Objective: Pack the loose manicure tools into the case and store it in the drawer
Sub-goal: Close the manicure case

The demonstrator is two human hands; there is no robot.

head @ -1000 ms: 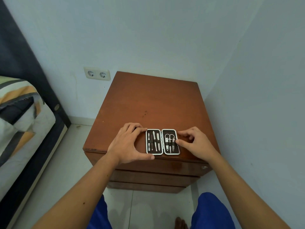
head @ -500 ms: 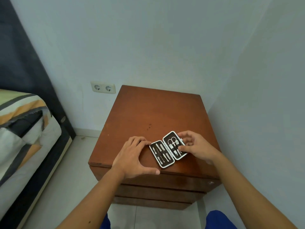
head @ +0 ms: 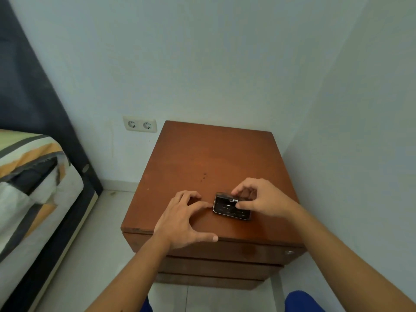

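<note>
The small dark manicure case lies near the front edge of the brown wooden cabinet top. It is folded to a single half's width, and blur hides whether it is fully closed. My right hand pinches it from the right, thumb and fingers at its silver clasp. My left hand rests flat on the top just left of the case with fingers spread, the index fingertip at the case's left edge. No loose tools show on the top. The top drawer front below is closed.
A knob sits at the top drawer's right end, with two more drawer fronts beneath. Walls close in behind and to the right. A double wall socket and a bed are to the left, over a tiled floor.
The case lay open flat with tools in both halves; my right hand turned it and folded one half over. My left hand stayed beside it. The camera view rose.
</note>
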